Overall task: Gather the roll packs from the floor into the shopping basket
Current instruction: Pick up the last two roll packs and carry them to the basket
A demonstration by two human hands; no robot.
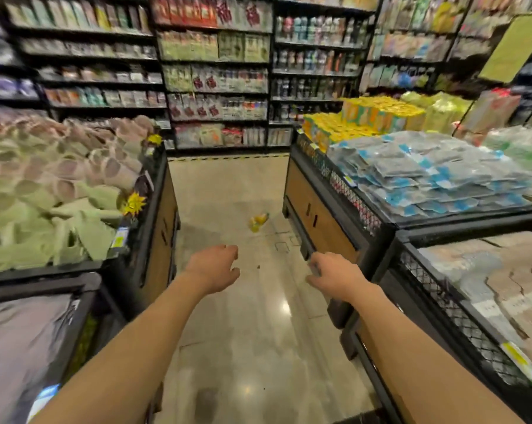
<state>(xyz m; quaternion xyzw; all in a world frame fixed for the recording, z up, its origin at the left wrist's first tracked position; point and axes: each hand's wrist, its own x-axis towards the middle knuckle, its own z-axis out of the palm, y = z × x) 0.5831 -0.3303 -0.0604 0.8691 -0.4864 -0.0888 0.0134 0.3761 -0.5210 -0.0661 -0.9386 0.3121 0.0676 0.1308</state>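
Observation:
A small yellow roll pack [258,222] lies on the tiled floor in the aisle, well ahead of both hands. My left hand [216,268] reaches forward over the floor with its fingers loosely curled and nothing in it. My right hand [332,275] is stretched out beside it, fingers apart, also holding nothing, close to the right display bin. No shopping basket is in view. The picture is blurred.
A display bin [154,228] of green and brown packs lines the left of the aisle. A bin [325,209] with blue-grey packs and yellow goods lines the right. Stocked shelves [215,75] close the far end. A narrow floor strip runs between the bins.

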